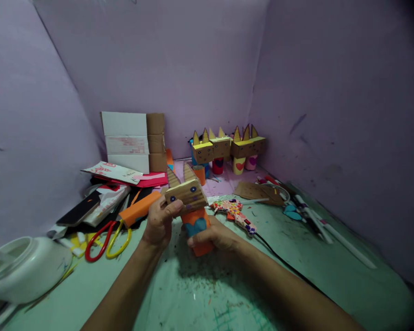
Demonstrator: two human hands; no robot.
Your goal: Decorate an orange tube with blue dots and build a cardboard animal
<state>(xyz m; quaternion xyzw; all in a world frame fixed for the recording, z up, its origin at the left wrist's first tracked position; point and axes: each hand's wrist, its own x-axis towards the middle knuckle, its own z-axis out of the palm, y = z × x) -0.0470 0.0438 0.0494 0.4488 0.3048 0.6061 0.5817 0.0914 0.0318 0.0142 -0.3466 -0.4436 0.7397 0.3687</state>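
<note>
Between my hands, a tilted cardboard figure (189,193) is held up over the table. It has a brown box head with two pointed ears and drawn eyes, and an orange paper-tube body (204,250) bearing a blue heart. My left hand (160,218) pinches the head at its lower left, thumb on the front. Around the orange body my right hand (219,233) is wrapped, its thumb across the front near the heart. A flower-patterned glue gun (232,212) with a black cord lies just beyond my right hand.
Several similar figures (221,149) stand at the back by the wall. To the left are scissors (108,241), stacked cardboard and paper (113,172), an orange strip (140,209) and a white pot (31,269). Pens and glue sticks (317,220) lie to the right.
</note>
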